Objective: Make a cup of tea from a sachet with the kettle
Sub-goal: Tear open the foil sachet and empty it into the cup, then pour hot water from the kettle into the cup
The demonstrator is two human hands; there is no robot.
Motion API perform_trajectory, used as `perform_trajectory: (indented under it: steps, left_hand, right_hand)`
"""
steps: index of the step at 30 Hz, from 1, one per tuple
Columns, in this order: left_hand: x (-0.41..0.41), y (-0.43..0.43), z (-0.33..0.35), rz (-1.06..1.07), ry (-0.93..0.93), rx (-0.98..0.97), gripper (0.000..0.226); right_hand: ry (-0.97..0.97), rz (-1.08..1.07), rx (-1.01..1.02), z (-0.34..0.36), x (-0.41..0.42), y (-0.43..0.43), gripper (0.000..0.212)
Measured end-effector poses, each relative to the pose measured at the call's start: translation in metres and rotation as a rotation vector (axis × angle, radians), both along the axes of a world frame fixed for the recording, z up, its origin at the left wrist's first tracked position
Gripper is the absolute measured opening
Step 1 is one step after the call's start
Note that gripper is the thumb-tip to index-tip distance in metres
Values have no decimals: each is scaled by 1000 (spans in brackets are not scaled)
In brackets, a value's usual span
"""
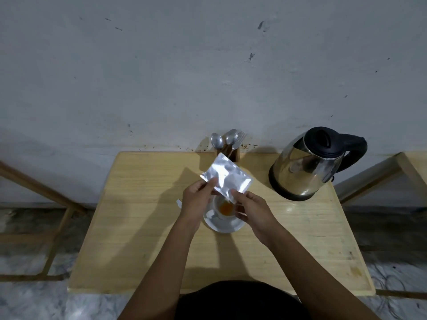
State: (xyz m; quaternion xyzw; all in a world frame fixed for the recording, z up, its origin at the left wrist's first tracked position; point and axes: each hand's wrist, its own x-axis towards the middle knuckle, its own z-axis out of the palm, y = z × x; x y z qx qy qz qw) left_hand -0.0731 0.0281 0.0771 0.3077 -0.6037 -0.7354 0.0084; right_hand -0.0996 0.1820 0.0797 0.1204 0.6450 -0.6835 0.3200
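A silver foil sachet [225,177] is held tilted above a white cup [225,209] that stands on a white saucer [223,225]. Orange-brown powder or liquid lies in the bottom of the cup. My left hand [198,199] pinches the sachet's lower left edge. My right hand [253,211] pinches its lower right corner, just over the cup's rim. A steel kettle [307,167] with a black lid and handle stands at the back right of the wooden table [143,227], apart from both hands.
A brown holder [231,153] with two spoons and a fork stands at the table's back edge by the wall. A small white scrap [178,203] lies left of my left hand. Wooden frames flank the table on both sides.
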Motion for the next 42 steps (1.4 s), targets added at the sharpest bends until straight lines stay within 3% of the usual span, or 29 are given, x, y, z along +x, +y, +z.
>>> perform_trajectory:
  steps: [3, 8, 12, 16, 18, 19, 20, 22, 26, 34, 36, 40, 42]
  left_hand:
    - [6, -15, -1, 141, 27, 52, 17]
    - [18, -58, -23, 188, -25, -256, 33]
    - [26, -81, -44, 23, -130, -537, 36]
    - [28, -85, -68, -63, -251, -610, 46]
    - [29, -80, -73, -80, -335, -698, 20]
    - [31, -77, -75, -86, -392, -813, 26]
    - [32, -74, -81, -106, -432, -942, 48]
    - [40, -65, -88, -168, -370, -1124, 65]
    - [57, -51, -107, -424, -306, -1285, 52]
    - [60, -47, -110, -430, -332, -1336, 40]
    - [55, -41, -103, -369, -293, -1261, 40]
    - [45, -20, -80, -245, -32, -951, 33]
    - [40, -8, -71, -249, -14, -824, 30]
  right_hand:
    - [205, 20, 167, -3, -3, -3, 26]
    - [541, 185, 533, -26, -13, 0, 17]
    - [599, 365, 734, -42, -19, 1, 50]
    - [555, 459, 707, -44, -22, -2, 78]
    - [549, 509, 679, -41, -21, -3, 86]
    - [556, 530, 675, -39, -19, -5, 89]
    - [560, 546, 677, -38, -18, -6, 94]
    - [560, 576, 695, -38, -17, -7, 105]
    - [591, 619, 735, -40, -17, -7, 106]
    - [682, 563, 773, -47, -12, -4, 92]
    - [704, 558, 787, -47, -10, -4, 92]
    - [680, 557, 766, -45, -14, -2, 88]
    - [676, 478, 731, -40, -18, 4, 80]
